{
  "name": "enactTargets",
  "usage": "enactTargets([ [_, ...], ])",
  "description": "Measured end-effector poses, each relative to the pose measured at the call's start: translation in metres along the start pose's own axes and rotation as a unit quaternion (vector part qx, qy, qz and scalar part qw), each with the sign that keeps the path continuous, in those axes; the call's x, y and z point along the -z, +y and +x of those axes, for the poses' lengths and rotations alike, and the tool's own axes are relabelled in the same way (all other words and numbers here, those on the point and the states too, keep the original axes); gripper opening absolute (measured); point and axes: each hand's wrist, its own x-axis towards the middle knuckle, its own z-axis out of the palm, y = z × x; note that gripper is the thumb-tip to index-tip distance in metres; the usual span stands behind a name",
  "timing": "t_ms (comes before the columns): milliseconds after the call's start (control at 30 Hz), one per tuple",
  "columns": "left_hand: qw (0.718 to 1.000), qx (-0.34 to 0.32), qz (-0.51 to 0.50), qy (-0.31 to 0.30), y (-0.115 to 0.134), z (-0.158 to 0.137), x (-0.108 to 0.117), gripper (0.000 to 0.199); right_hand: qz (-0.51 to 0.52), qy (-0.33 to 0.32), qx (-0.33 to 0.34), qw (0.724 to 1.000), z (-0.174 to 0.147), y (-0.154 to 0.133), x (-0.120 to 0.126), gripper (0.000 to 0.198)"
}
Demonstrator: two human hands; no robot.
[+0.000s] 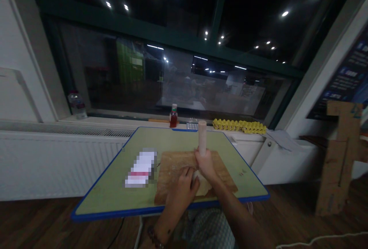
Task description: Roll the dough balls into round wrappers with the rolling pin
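My right hand (204, 161) is wrapped round the lower part of a pale rolling pin (202, 136), which points up and away from me. Under my hands lies a flat, pale sheet of dough (204, 188) on a wooden board (169, 164). My left hand (186, 182) rests at the dough's left side, its fingers curled and its thumb bent towards them, with a pale edge of dough showing between. Part of the dough is covered by my hands and right forearm. A dusting that looks like flour marks the board.
The board lies on a green table with a blue rim (97, 215). A pixelated white sheet or screen (140, 168) is left of it. On the sill stand a red sauce bottle (173, 116), a yellow egg carton (240, 125) and a clear bottle (77, 105). Cardboard (335, 164) leans at right.
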Motion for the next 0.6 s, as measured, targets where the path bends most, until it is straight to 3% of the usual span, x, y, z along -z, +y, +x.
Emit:
enactTargets([
  [600, 1.0, 0.006, 0.02, -0.003, 0.0069, -0.001, 0.006, 0.023, 0.038, -0.021, 0.017, 0.999, -0.0043, 0.0033, 0.0, 0.027],
])
